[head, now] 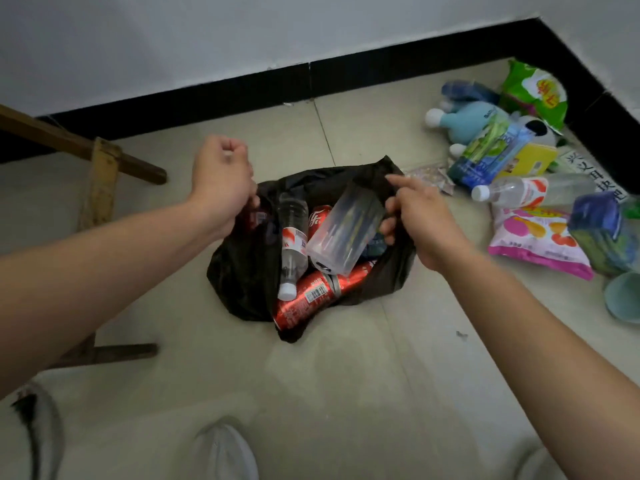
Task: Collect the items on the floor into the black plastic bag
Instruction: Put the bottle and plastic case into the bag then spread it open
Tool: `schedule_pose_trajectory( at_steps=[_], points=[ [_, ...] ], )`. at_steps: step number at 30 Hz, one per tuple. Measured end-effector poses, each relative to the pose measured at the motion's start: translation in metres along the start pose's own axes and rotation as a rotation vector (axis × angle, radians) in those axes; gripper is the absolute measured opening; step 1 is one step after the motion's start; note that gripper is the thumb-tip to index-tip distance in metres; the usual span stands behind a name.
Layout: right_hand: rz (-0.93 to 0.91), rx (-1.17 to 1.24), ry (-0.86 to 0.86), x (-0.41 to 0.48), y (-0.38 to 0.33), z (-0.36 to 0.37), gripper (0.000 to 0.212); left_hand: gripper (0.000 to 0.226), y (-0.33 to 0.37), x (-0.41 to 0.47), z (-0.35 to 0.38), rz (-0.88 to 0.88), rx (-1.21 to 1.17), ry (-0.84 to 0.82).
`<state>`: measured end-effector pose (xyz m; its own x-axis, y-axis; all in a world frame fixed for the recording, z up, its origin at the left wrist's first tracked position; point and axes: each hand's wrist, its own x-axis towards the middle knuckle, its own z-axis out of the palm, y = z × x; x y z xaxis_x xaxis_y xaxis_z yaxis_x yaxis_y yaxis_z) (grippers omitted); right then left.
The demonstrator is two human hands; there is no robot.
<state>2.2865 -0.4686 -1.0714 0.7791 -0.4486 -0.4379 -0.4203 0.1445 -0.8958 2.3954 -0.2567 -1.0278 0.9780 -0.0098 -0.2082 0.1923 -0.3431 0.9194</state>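
The black plastic bag (pixel 242 268) lies open on the tiled floor in the middle of the head view. Inside it are a clear water bottle (pixel 292 244) with a white cap, red soda cans (pixel 304 303) and a clear plastic box (pixel 343 233) tilted on top. My left hand (pixel 221 181) is closed on the bag's left rim and holds it up. My right hand (pixel 415 220) grips the right end of the clear box over the bag's mouth, index finger stretched out. More items lie in a heap to the right on the floor.
The heap at the right holds a water bottle (pixel 512 192), a pink snack packet (pixel 536 240), a green snack bag (pixel 533 91), a blue plush toy (pixel 467 119), a yellow box (pixel 526 161) and a pale green bowl (pixel 623 296). A wooden frame (pixel 100 174) stands left. A black skirting (pixel 311 77) lines the wall.
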Motion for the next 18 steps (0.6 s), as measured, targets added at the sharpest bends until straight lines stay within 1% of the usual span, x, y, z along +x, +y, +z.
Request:
schedule_pose_trajectory(
  at_steps=[1,3,4,5,6,7,9,10,11,12,13,14,15,16,17,18],
  points=[
    [-0.029,0.058,0.023,-0.002,-0.017,-0.003,0.051,0.01,0.018,0.002,0.001,-0.032,-0.068,0.007],
    [-0.136,0.085,0.033,-0.008,-0.043,-0.008,0.054,0.011,0.045,0.007,0.002,-0.085,-0.106,-0.026],
    [-0.187,0.085,0.024,-0.011,-0.05,-0.009,0.053,0.01,0.05,0.01,0.004,-0.104,-0.086,-0.064],
    [-0.226,0.076,0.018,-0.014,-0.055,-0.009,0.052,0.015,0.051,0.011,0.006,-0.106,-0.024,-0.102],
    [-0.254,0.058,0.018,-0.018,-0.056,-0.009,0.05,0.028,0.044,0.012,0.009,-0.086,0.119,-0.132],
    [-0.272,0.033,0.029,-0.019,-0.055,-0.008,0.049,0.049,0.033,0.011,0.011,-0.051,0.335,-0.152],
    [-0.281,0.02,0.056,-0.018,-0.05,-0.01,0.046,0.096,0.009,0.006,0.015,-0.007,0.815,-0.192],
    [-0.275,0.022,0.068,-0.017,-0.048,-0.011,0.045,0.112,-0.002,0.003,0.017,-0.025,0.981,-0.259],
    [-0.272,0.02,0.077,-0.016,-0.046,-0.012,0.045,0.117,-0.011,0.0,0.018,-0.083,1.074,-0.362],
    [-0.268,0.01,0.084,-0.014,-0.044,-0.013,0.045,0.111,-0.018,-0.003,0.018,-0.162,1.113,-0.478],
    [-0.265,-0.004,0.092,-0.011,-0.043,-0.014,0.045,0.092,-0.021,-0.006,0.018,-0.23,1.135,-0.589],
    [-0.263,-0.016,0.099,-0.01,-0.042,-0.015,0.045,0.063,-0.026,-0.006,0.018,-0.242,1.147,-0.646],
    [-0.26,-0.023,0.106,-0.008,-0.041,-0.016,0.045,0.035,-0.031,-0.007,0.018,-0.196,1.162,-0.636],
    [-0.262,-0.023,0.114,-0.007,-0.041,-0.017,0.045,0.027,-0.034,-0.009,0.019,-0.128,1.175,-0.594],
    [-0.266,-0.023,0.121,-0.005,-0.04,-0.017,0.045,0.033,-0.037,-0.012,0.021,-0.06,1.157,-0.544],
    [-0.27,-0.03,0.126,-0.005,-0.039,-0.017,0.045,0.043,-0.039,-0.014,0.023,-0.03,1.113,-0.517]
  ],
)
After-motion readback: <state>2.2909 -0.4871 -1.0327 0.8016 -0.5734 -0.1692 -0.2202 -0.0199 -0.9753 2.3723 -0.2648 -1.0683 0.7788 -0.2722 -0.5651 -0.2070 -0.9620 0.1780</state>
